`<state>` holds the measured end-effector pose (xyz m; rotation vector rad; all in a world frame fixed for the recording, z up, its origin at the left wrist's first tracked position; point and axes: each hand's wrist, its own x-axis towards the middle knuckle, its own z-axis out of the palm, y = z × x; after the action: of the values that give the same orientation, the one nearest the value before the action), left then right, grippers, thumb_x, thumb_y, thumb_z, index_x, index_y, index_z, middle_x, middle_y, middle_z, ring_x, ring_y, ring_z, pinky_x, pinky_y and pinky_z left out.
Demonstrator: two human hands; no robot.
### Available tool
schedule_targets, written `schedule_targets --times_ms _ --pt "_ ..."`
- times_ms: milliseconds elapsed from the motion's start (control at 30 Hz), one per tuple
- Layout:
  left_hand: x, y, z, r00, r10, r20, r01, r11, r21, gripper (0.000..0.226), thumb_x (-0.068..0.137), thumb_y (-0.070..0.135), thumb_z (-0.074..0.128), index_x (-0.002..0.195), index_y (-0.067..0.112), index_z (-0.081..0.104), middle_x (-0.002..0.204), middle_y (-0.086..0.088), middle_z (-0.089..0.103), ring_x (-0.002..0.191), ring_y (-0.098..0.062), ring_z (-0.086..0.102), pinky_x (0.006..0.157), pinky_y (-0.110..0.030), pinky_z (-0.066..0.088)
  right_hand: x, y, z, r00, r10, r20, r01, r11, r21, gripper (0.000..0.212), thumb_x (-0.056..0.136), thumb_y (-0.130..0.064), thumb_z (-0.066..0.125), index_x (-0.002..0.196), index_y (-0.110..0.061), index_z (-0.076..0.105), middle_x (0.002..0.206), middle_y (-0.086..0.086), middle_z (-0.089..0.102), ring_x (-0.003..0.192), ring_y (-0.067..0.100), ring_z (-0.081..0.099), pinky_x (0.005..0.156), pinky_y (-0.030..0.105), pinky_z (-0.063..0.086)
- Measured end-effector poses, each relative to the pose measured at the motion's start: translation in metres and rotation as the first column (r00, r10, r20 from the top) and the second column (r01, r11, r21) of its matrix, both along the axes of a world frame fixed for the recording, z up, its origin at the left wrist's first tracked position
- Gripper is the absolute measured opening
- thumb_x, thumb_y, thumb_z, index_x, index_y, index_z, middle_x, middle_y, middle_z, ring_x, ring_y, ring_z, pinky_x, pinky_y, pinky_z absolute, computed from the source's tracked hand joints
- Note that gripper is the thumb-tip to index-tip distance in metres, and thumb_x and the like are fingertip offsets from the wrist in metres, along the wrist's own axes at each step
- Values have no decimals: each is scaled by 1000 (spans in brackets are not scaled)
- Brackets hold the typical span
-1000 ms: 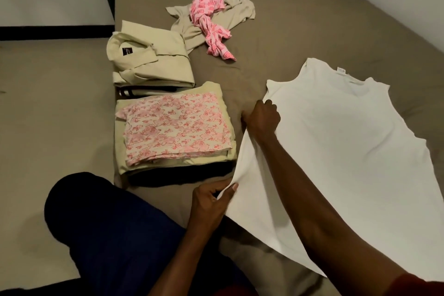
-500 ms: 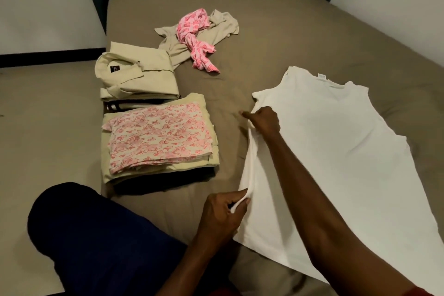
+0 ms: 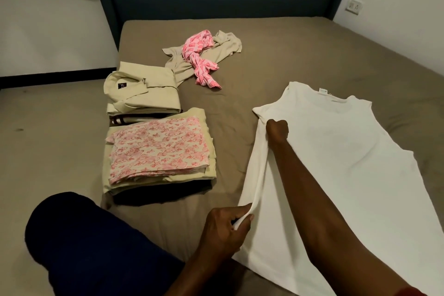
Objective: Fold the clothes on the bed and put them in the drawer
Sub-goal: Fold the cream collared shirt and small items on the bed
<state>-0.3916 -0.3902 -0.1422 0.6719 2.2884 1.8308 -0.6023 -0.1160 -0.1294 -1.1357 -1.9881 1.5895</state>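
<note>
On the brown bed (image 3: 288,60), my navy-clad knee (image 3: 84,243) sits at far left beside two folded stacks: a cream shirt (image 3: 144,89) behind, a pink floral cloth (image 3: 158,151) in front. Farther back, a pink garment (image 3: 199,60) lies crumpled on a beige one (image 3: 228,43). My left hand (image 3: 225,230) pinches the white tank top (image 3: 336,163) at its lower left edge; my right hand (image 3: 277,128) grips that edge higher up.

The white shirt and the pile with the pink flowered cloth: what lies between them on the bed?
Nothing: in the head view only bare brown sheet separates the white shirt from the flowered pile.
</note>
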Motion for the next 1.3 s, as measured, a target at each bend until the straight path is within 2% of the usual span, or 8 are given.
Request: schedule_targets --times_ms 67,167,333,600,767,933,1133,1300 --pt "0 6 1 998 -31 60 29 999 28 29 93 27 71 121 36 74 93 8 79 81 -18 75 66 -36 58 -4 6 -4 999 39 36 -38 999 -4 44 68 -37 68 96 -4 59 88 5 60 91 30 63 74 34 45" --pt "-1 12 -2 997 -28 76 28 1000 2 29 90 25 72 119 27 76 100 16 78 88 -4 74 70 -20 52 -12 9 -9 959 108 263 -198 916 349 54 77 -40 85 111 -4 61 109 12 67 106 32 65 80 37 47" --pt "-5 10 -11 998 -23 55 25 999 -41 31 88 27 71 117 22 77 105 20 76 88 -2 74 72 -20 55 -25 8 -9 905 58 421 -362 626 691 24 95 -23 61 110 -5 61 114 17 67 105 39 66 82 38 49" --pt "-16 10 -13 999 -8 31 10 999 -42 32 85 14 71 116 23 77 110 17 74 92 -2 75 75 -32 62 -48 30 -20 873 134 469 -488 258 834 18 100 -9 51 107 -5 68 103 21 62 85 42 67 64 37 33" --pt "-14 17 -9 999 -38 12 39 998 -49 35 87 15 70 119 29 76 113 15 73 87 -2 75 71 -29 61 -52 41 -5 964 -35 265 -201 558 805 24 103 -14 45 119 -2 57 109 20 68 97 43 69 72 42 47" --pt "-11 45 9 985 -166 42 168 985 -34 41 84 12 67 115 36 77 104 13 77 77 -9 75 64 -30 60 -23 114 17 970 -242 19 218 903 371 34 106 -19 43 130 2 55 132 21 63 124 40 60 97 42 47" --pt "18 91 14 928 -370 -40 349 903 -250 37 81 28 60 113 33 78 86 4 79 69 -8 70 62 -12 41 44 194 -24 978 -127 167 93 976 198 74 88 -61 65 119 7 63 119 25 67 121 42 62 98 44 50" --pt "44 109 4 922 -385 -34 352 874 -337 48 80 41 59 126 36 72 96 3 79 84 -12 71 73 -3 35 53 198 -37 985 -122 125 70 931 359 24 92 -11 65 110 3 72 116 20 72 114 38 65 96 39 50"
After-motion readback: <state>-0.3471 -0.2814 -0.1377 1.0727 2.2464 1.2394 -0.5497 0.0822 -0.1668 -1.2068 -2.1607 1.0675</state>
